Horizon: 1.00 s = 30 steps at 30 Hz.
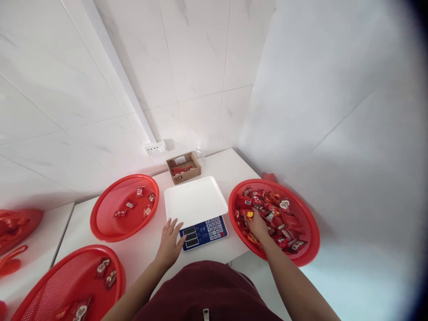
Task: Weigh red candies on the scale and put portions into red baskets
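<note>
My left hand is spread open at the left front corner of a digital scale with a blue keypad panel and a white weighing tray. Nothing lies on that tray. My right hand reaches into a red mesh basket on the right, heaped with small red wrapped packets. Beside its fingertips is a red packet with a yellow figure. The fingers are partly hidden, so whether they grip it does not show.
A red basket with a few packets stands left of the scale; another sits nearer at lower left. Behind the scale is a small cardboard box with red items. Wall sockets are above it. A red bag lies far left.
</note>
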Tool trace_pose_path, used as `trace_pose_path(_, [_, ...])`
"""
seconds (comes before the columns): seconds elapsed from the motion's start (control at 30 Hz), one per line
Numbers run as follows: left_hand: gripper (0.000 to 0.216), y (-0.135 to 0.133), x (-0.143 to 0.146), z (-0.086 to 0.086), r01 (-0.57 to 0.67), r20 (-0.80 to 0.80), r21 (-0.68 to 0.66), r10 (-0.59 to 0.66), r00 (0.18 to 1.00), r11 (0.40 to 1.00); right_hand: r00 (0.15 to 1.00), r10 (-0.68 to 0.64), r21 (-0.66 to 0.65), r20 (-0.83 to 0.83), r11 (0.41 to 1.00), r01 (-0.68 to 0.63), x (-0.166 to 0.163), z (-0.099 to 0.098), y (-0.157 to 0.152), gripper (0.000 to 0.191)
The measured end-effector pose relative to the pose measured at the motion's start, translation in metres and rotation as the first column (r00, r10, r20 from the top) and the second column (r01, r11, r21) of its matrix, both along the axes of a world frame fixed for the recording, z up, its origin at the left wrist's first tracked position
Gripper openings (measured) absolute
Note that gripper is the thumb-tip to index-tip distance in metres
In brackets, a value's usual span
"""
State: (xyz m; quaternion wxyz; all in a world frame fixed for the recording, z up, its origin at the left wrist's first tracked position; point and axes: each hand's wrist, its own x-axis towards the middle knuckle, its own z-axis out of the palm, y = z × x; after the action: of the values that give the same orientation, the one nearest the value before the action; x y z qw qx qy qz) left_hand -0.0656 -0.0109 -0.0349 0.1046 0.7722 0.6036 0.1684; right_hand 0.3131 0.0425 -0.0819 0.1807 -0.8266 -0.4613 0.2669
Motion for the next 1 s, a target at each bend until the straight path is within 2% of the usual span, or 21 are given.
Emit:
trace_pose_path(0.13, [0.038,-0.006,-0.006,-0.007,-0.017,0.015,-0.014,0.017,1.000,1.000,0.996,-0.090,0.032,-0.025,0.995,0.090,0.012,0.017,-0.003,0.062])
trace_pose_path(0.23, [0.038,-0.007,-0.003,-0.008,-0.012,0.026,-0.025,0.013,1.000,1.000,0.961,-0.109,0.238,-0.256,0.956,0.172,-0.004,0.044,0.006,0.065])
trace_pose_path(0.3, [0.038,-0.005,0.003,-0.005,0.004,0.029,-0.042,-0.002,1.000,0.999,0.873,-0.014,0.347,-0.487,0.915,0.208,-0.024,0.063,0.018,0.071])
trace_pose_path(0.33, [0.038,-0.003,0.006,-0.003,0.013,0.029,-0.054,-0.011,1.000,0.998,0.797,0.054,0.362,-0.601,0.908,0.211,-0.034,0.071,0.024,0.074])
trace_pose_path(0.37, [0.039,-0.002,0.009,-0.001,0.021,0.029,-0.065,-0.019,0.999,0.998,0.729,0.120,0.363,-0.674,0.913,0.186,-0.041,0.077,0.031,0.076])
trace_pose_path(0.4, [0.039,0.000,0.012,0.002,0.028,0.029,-0.074,-0.026,0.999,0.997,0.717,0.158,0.367,-0.679,0.919,0.145,-0.046,0.080,0.036,0.075])
trace_pose_path(0.47, [0.039,0.002,0.016,0.005,0.042,0.032,-0.081,-0.040,0.999,0.996,0.814,0.163,0.335,-0.558,0.941,0.041,-0.045,0.078,0.044,0.066])
trace_pose_path(0.53, [0.039,0.002,0.018,0.007,0.051,0.033,-0.082,-0.048,0.998,0.995,0.924,0.121,0.249,-0.362,0.968,-0.030,-0.035,0.065,0.044,0.055])
trace_pose_path(0.57, [0.039,0.001,0.018,0.007,0.050,0.032,-0.082,-0.048,0.998,0.995,0.949,0.105,0.197,-0.298,0.979,-0.046,-0.029,0.056,0.042,0.050])
trace_pose_path(0.67, [0.039,-0.005,0.012,0.003,0.035,0.024,-0.083,-0.033,0.999,0.996,0.975,0.113,0.051,-0.191,0.993,-0.105,-0.021,0.026,0.031,0.044])
trace_pose_path(0.77, [0.038,-0.012,0.005,-0.002,0.021,0.002,-0.086,-0.021,1.000,0.996,0.988,0.142,-0.067,-0.065,0.987,-0.146,-0.030,0.002,0.023,0.055])
trace_pose_path(0.87, [0.038,-0.014,-0.001,-0.004,0.013,-0.022,-0.091,-0.015,1.000,0.996,0.982,0.180,-0.142,0.054,0.975,-0.171,-0.041,-0.010,0.022,0.056])
trace_pose_path(1.0, [0.037,-0.010,-0.001,-0.003,0.015,-0.027,-0.063,-0.017,0.999,0.998,0.953,0.249,-0.181,0.171,0.959,-0.218,-0.041,-0.014,0.021,0.054])
